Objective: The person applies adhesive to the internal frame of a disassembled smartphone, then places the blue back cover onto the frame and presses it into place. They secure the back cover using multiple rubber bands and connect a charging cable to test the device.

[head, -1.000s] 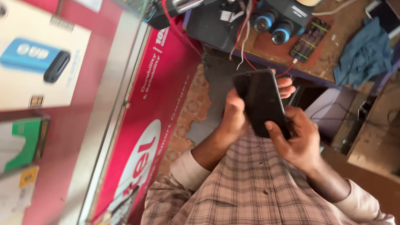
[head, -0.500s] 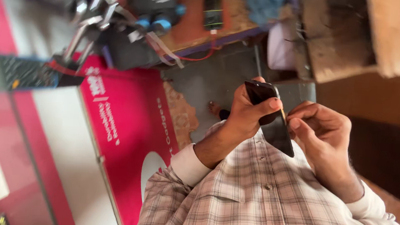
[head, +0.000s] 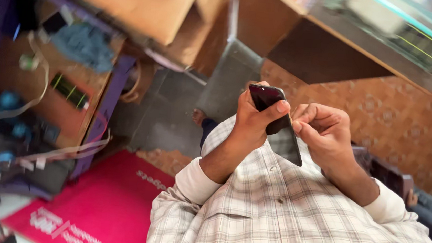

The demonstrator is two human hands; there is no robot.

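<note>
Left hand (head: 251,120) clamped around dark phone (head: 276,122), thumb across screen; right hand (head: 323,132) pinched closed at phone's edge.

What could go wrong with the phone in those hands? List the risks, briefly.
1. The dark phone is held in mid-air, gripped mainly by the left hand around its upper part. A slip would likely drop it onto the hard patterned floor.
2. The right hand pinches at the phone's edge. Too much force there could crack or bend it, or knock it out of the left hand's grip.
</note>
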